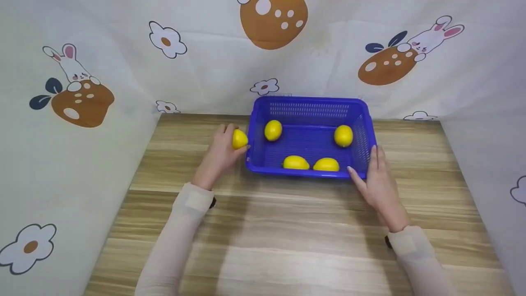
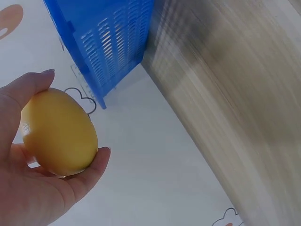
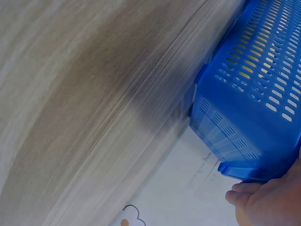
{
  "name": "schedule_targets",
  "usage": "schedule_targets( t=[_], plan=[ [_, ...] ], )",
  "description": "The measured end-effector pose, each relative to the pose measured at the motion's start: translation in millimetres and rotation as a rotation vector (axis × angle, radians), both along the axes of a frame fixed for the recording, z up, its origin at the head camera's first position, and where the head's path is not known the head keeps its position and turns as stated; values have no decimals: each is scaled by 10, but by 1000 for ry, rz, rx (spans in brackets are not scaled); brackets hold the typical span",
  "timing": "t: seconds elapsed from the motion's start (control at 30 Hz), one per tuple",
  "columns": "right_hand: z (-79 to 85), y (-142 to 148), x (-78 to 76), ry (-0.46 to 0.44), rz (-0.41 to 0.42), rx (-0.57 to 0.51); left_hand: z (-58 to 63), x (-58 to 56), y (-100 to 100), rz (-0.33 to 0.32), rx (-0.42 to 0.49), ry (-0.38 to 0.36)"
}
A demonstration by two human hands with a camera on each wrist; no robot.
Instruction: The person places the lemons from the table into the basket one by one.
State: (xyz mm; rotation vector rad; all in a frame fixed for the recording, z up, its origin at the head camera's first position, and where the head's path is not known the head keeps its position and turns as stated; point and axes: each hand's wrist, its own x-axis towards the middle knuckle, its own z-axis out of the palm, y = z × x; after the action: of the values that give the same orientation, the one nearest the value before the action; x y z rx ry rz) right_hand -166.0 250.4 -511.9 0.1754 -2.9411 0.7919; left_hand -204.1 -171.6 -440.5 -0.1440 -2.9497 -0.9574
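Note:
My left hand (image 1: pixel 222 150) holds a yellow lemon (image 1: pixel 239 139) just outside the left wall of a blue plastic basket (image 1: pixel 304 174). In the left wrist view the thumb and fingers curl round that lemon (image 2: pixel 60 132), and the basket's slotted side (image 2: pixel 113 44) stands beyond it. At the basket's front right corner, my right hand (image 1: pixel 380 183) grips the rim, thumb over the front edge and fingers along the right side. Inside lie several more lemons: one at the left (image 1: pixel 273 130), one at the right (image 1: pixel 343 136), and two along the front wall (image 1: pixel 296 163).
The basket stands on a wood-grain table (image 1: pixel 287 238) near its back edge. A pale cloth (image 1: pixel 213 70) printed with rabbits and flowers hangs behind the table and at both sides.

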Motion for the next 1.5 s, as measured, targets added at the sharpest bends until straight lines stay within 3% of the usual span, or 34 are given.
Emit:
schedule_targets(
  t=[0.43,0.7,1.23,1.5],
  plan=[
    [-8,-2,3,26,0,-8,174,-70,205,-101,-99,23],
    [3,-11,8,13,-4,-4,287,-89,257,-119,-117,-10],
    [24,-3,14,-19,-6,-3,506,-279,438,-168,-122,-71],
    [5,-15,9,25,2,-9,552,-379,508,-197,-136,-114]
  ],
)
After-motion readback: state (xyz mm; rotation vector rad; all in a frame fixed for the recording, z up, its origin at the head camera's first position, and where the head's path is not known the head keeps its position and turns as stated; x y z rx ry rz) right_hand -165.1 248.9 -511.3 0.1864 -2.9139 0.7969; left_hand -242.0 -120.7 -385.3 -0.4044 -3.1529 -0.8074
